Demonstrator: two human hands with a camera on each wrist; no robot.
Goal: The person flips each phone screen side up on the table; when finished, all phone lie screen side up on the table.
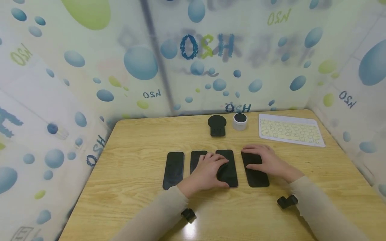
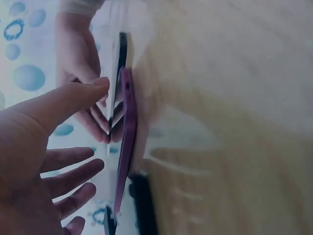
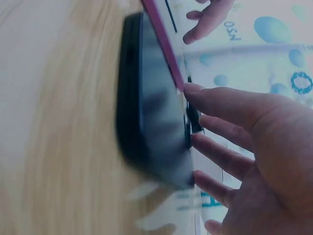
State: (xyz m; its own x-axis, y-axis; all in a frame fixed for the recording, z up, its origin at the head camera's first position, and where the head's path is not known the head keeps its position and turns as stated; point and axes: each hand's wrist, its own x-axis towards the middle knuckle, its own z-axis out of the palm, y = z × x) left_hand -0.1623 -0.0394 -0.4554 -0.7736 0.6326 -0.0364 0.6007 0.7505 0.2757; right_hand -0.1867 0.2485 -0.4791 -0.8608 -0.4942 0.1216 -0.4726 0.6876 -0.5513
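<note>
Several dark-screened smartphones lie in a row on the wooden table (image 1: 135, 140). My left hand (image 1: 208, 170) is spread over the purple-edged phone (image 1: 229, 170), third from the left, its thumb near the phone's close edge. In the left wrist view that phone's purple side (image 2: 129, 112) stands apart from the loosely bent fingers (image 2: 73, 178). At the rightmost phone (image 1: 256, 174) is my right hand (image 1: 265, 160), fingertips by its far end and thumb over the screen. In the right wrist view its fingertips reach the edge of this black-sided phone (image 3: 164, 112).
Left of these lie the second phone (image 1: 196, 162), partly hidden by my left hand, and the leftmost phone (image 1: 174, 170). Farther back stand a black round-topped stand (image 1: 217, 126), a white cylinder with a dark top (image 1: 240, 122) and a white keyboard (image 1: 291, 130). Patterned curtains surround the table.
</note>
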